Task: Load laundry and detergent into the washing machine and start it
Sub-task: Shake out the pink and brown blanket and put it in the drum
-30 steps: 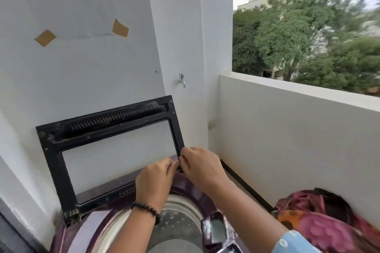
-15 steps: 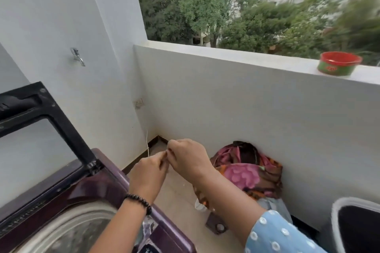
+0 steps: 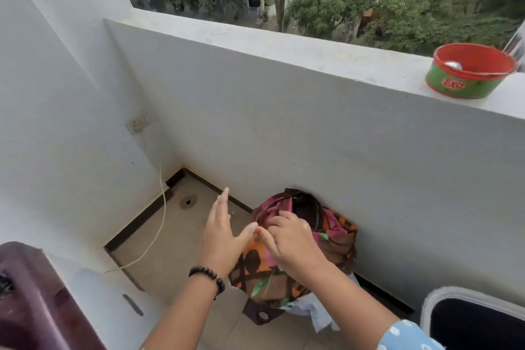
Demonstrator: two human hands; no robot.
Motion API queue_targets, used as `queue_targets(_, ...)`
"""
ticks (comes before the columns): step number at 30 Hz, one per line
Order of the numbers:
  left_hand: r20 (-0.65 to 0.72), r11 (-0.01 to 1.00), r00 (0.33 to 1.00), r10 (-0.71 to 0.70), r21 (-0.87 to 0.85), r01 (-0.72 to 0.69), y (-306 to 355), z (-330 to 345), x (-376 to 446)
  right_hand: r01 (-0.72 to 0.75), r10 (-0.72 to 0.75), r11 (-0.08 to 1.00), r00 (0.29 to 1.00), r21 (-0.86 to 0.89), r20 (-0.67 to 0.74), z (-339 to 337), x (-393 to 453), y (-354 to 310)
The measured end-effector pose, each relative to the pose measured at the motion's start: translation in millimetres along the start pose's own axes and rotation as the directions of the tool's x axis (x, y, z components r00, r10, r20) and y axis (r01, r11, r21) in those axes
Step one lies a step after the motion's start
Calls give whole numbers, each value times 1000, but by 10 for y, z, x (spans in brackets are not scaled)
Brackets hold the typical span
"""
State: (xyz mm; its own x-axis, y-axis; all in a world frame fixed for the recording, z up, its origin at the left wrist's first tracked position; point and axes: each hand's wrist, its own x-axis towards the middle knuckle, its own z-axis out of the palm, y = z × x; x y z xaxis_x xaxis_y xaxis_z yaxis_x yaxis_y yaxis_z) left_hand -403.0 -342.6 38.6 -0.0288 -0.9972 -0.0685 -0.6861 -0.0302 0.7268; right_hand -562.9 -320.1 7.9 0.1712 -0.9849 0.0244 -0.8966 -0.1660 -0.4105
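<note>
Reaching for laundry bundle [image 3: 326, 239] on floor, below both hands.
Right hand [image 3: 289, 239] nearer, fingers curled, apparently empty; left hand [image 3: 224, 233] fingers spread, just left.

Laundry [image 3: 335, 239]: bundle of patterned cloth in pink, orange, brown and black, heaped on the balcony floor against the parapet wall; a pale blue piece shows under its near edge.

Washing machine [image 3: 34, 301]: top-loader, maroon body, only a corner visible at lower left.

Detergent tub [image 3: 468, 71]: round, red inside, green label, open, upright on the parapet ledge.
</note>
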Motion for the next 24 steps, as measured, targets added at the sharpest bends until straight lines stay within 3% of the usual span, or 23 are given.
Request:
queue_targets(4,46,995,997,-61,83,57,-21,223,189,0,8,993,997,115,-70,-43,88,197)
queue_targets(7,94,995,993,-77,68,71,0,300,298,190,-175,969,979,160,-103,47,46,89)
queue_targets(8,90,997,994,-65,42,61,-13,316,333,200,-197,971,980,130,-40,130,26,83)
queue_targets(10,94,999,995,-30,18,29,-65,330,377,15,-23,999,979,40,201,292,-6,168)
queue_targets(13,82,1000,996,-24,-13,25,-157,350,443,-224,286,956,855,-189,434,415,-50,412)
queue_targets(16,157,1000,987,-15,-9,16,-285,468,552,-308,357,934,815,-180,458,534,-73,581)
queue_targets(24,446,991,889,-100,127,47,-593,1070,710,-396,394,914,813,-90,429,852,212,878)
